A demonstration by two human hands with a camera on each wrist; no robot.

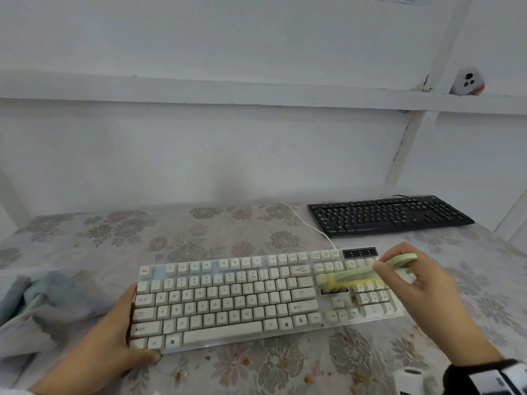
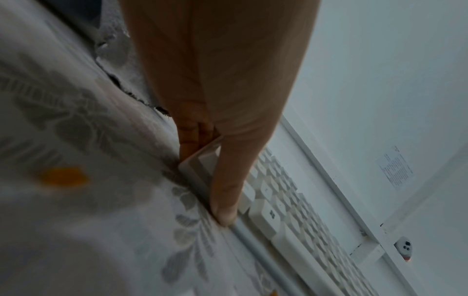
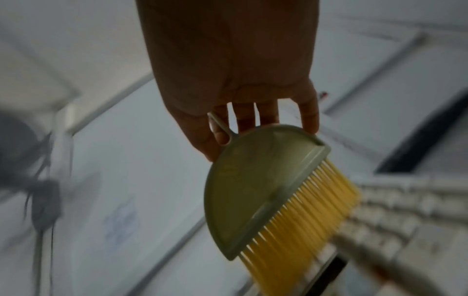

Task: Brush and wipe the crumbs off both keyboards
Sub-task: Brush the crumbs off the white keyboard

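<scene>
A white keyboard (image 1: 228,300) lies across the near middle of the table. My left hand (image 1: 125,329) grips its left end, thumb (image 2: 225,192) along the front corner and fingers (image 2: 192,138) on the side edge. My right hand (image 1: 410,280) holds a pale green brush (image 1: 368,270) by its half-round back (image 3: 255,184). Its yellow bristles (image 3: 303,226) rest on the keys between the main block and the number pad. A black keyboard (image 1: 387,215) sits at the far right, untouched. Brown crumbs (image 1: 308,379) lie on the cloth in front of the white keyboard and beside the number pad.
A crumpled grey-blue cloth (image 1: 37,306) lies left of the white keyboard. The keyboard's white cable (image 1: 310,226) runs back toward the wall. A floral tablecloth (image 1: 199,235) covers the table. A small white camera (image 1: 467,81) sits on the wall ledge at upper right.
</scene>
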